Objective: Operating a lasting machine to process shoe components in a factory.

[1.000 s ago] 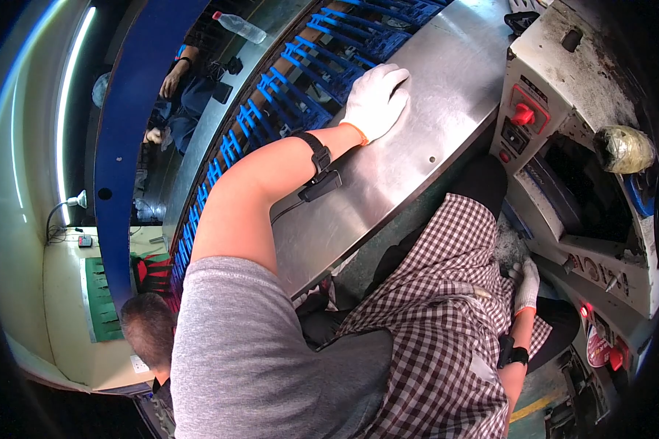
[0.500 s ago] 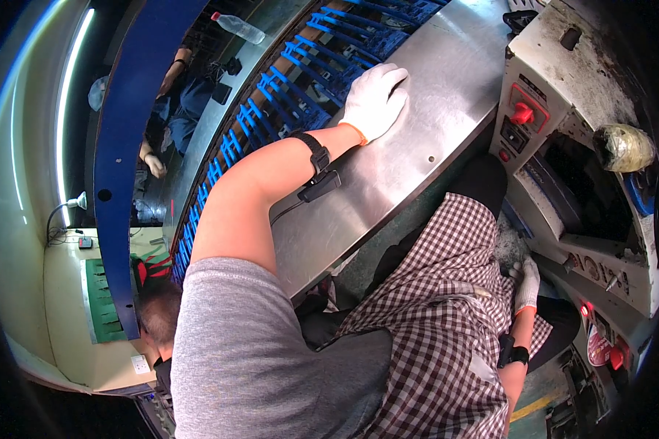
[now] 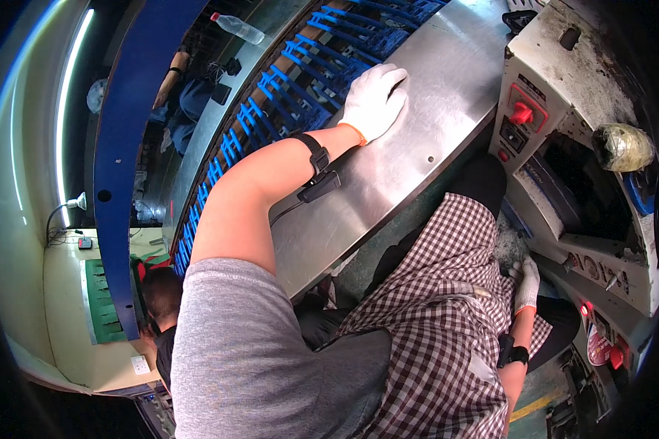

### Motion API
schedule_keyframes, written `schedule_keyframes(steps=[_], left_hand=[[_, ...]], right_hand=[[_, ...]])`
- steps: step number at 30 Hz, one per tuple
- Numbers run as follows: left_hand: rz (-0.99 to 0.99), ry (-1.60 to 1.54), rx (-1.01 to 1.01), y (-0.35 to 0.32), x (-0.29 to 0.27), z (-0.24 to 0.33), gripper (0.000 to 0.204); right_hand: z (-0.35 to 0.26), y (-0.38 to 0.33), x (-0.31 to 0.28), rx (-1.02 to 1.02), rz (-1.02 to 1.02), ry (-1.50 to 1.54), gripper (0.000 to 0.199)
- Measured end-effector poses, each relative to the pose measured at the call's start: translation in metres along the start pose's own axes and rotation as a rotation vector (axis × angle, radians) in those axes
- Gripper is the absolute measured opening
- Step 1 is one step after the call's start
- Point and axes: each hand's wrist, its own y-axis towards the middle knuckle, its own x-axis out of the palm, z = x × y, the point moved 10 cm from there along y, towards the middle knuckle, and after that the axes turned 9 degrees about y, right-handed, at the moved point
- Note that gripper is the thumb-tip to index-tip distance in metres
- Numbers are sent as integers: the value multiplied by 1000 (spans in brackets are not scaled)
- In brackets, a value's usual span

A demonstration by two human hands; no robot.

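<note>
The brushed steel panel (image 3: 417, 139) of the machine slopes across the middle of the view, and the left hand (image 3: 373, 102), in a white glove with an orange cuff, lies palm-down on its upper part just as it did a second ago; nothing about that contact has shifted, so the work reads as paused with the hand merely bracing on the metal. Its fingers (image 3: 392, 77) lie together and flat on the sheet, gripping nothing. The left arm stretches well forward from the grey sleeve, nearly straight, with a black strap and small sensor (image 3: 318, 179) at the wrist. The only change is off to the left, behind the blue frame (image 3: 128, 146), where another person's arm has moved (a co-worker, not part of this). Just beyond the hand runs a row of blue plastic holders (image 3: 300, 66), close to the fingertips but not touching them. The right hand (image 3: 526, 284), also gloved in white, hangs low beside the checked apron (image 3: 447, 322), near the base of the grimy white control box (image 3: 556, 80) with its red knob (image 3: 521, 113); its fingers look loosely curled, holding nothing that can be seen.
</note>
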Motion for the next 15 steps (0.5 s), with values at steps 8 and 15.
schedule_keyframes(steps=[8,15], left_hand=[[-25,-18,-4,5,1,4,32],[-38,1,-24,7,-3,7,35]], right_hand=[[-4,0,-1,-18,-23,28,39],[-4,6,2,-107,-127,104,28]])
